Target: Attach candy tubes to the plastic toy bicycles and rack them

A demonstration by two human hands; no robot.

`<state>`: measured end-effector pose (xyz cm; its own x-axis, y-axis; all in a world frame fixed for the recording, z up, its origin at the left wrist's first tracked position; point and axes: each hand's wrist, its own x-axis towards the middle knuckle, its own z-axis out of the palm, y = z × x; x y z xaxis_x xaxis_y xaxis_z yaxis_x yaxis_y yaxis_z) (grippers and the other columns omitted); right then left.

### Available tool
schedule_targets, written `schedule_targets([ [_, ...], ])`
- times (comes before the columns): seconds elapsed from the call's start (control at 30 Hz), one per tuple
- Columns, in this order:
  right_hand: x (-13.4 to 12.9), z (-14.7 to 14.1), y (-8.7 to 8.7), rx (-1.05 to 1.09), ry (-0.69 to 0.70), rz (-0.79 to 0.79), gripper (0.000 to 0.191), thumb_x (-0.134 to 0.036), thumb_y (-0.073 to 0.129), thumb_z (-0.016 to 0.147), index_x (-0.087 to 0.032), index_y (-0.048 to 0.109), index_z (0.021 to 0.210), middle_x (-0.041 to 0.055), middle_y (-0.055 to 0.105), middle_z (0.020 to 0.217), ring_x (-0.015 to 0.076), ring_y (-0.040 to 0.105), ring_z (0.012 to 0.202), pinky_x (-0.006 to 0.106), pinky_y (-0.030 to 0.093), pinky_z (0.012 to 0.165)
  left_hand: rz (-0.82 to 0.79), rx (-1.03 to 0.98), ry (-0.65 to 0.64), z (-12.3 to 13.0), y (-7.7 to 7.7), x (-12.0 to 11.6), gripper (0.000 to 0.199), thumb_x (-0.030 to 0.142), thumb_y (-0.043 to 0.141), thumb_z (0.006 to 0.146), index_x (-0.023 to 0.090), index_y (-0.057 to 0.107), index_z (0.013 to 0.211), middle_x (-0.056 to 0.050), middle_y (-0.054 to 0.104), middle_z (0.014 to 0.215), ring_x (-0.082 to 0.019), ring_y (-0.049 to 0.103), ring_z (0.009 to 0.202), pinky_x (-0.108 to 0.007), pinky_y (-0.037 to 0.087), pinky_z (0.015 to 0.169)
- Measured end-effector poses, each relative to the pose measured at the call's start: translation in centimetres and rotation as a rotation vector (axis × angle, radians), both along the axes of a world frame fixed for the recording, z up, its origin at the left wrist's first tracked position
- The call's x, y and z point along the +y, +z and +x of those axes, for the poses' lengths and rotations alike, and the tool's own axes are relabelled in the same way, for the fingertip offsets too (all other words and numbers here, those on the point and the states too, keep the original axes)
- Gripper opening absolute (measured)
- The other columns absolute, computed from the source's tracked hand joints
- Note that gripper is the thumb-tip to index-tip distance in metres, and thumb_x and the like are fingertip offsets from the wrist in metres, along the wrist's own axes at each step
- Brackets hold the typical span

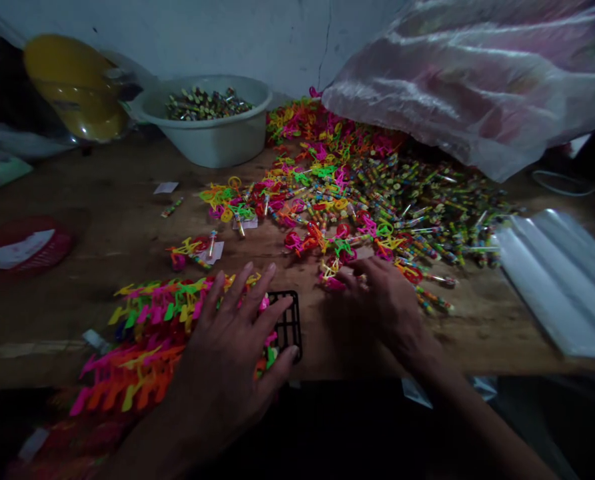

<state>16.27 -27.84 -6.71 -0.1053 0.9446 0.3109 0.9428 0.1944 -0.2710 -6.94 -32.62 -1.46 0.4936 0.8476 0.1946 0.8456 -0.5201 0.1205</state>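
My left hand (240, 337) is spread flat, fingers apart, over rows of small bright plastic toys (162, 303) and the left part of a black plastic grid (290, 323). It partly covers both. My right hand (382, 300) is at the near edge of a loose pile. Its fingers are curled and closed beside a small pink and yellow plastic toy (331, 272); what they grip is hidden. The pile mixes coloured plastic toys (322, 173) with thin patterned tubes (412, 193).
A pale basin (217, 143) of short tubes stands by the wall. Clear plastic bags (562, 287) lie at the right, under a big filled plastic bag (467, 80). A red dish (57, 243), small toy clusters (190, 253) and a yellow object (72, 87) are at the left.
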Motion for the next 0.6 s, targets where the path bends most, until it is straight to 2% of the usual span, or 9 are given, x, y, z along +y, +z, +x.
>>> schedule_targets([
  [0.07,0.3,1.0,0.5,-0.02,-0.039,0.017,0.023,-0.035,0.045,0.09,-0.02,0.064,0.091,0.0047,0.063,0.087,0.0179,0.054,0.079,0.028,0.035,0.066,-0.006,-0.013,0.012,0.1,-0.1,0.1,0.044,0.043,0.052,0.081,0.025,0.057,0.12,-0.004,0.031,0.147,-0.031,0.022,0.136,-0.057,0.015,0.11],
  [0.17,1.0,1.7,0.7,-0.15,0.055,-0.089,0.022,-0.03,0.046,0.09,-0.02,0.065,0.088,0.0067,0.063,0.088,0.0208,0.052,0.083,0.031,0.035,0.071,-0.004,0.007,0.009,0.1,-0.2,0.2,0.046,0.041,0.053,0.08,0.025,0.054,0.123,-0.004,0.031,0.147,-0.032,0.021,0.136,-0.058,0.014,0.11],
  [0.27,1.3,1.3,0.0,-0.234,0.115,-0.155,0.02,-0.026,0.046,0.089,-0.02,0.065,0.09,0.0098,0.062,0.096,0.0237,0.05,0.089,0.036,0.034,0.079,0.001,0.039,-0.016,0.0,-0.1,0.3,0.05,0.038,0.052,0.08,0.023,0.049,0.128,-0.006,0.026,0.149,-0.033,0.018,0.137,-0.058,0.014,0.11],
  [0.37,1.4,0.8,-0.6,-0.22,0.119,-0.119,0.018,-0.022,0.049,0.086,-0.021,0.066,0.087,0.0095,0.061,0.098,0.0251,0.048,0.093,0.04,0.032,0.083,-0.002,0.046,-0.017,-0.1,0.1,0.3,0.055,0.037,0.052,0.08,0.021,0.045,0.132,-0.008,0.02,0.151,-0.032,0.019,0.137,-0.057,0.015,0.11],
  [0.5,0.9,1.2,0.3,0.11,0.203,-0.111,0.013,-0.021,0.054,0.084,-0.021,0.065,0.09,0.0069,0.062,0.096,0.0196,0.052,0.086,0.032,0.038,0.076,-0.004,0.042,-0.013,-0.1,0.0,0.2,0.055,0.037,0.052,0.08,0.022,0.043,0.133,-0.007,0.024,0.149,-0.032,0.019,0.137,-0.056,0.014,0.111],
  [0.6,-0.5,1.3,1.6,0.438,0.138,-0.193,0.011,-0.027,0.057,0.082,-0.018,0.061,0.088,0.0023,0.06,0.077,0.0133,0.052,0.065,0.026,0.039,0.059,0.004,0.014,0.005,-0.1,-0.2,0.2,0.054,0.037,0.052,0.081,0.02,0.045,0.131,-0.008,0.026,0.149,-0.032,0.017,0.138,-0.057,0.014,0.11],
])
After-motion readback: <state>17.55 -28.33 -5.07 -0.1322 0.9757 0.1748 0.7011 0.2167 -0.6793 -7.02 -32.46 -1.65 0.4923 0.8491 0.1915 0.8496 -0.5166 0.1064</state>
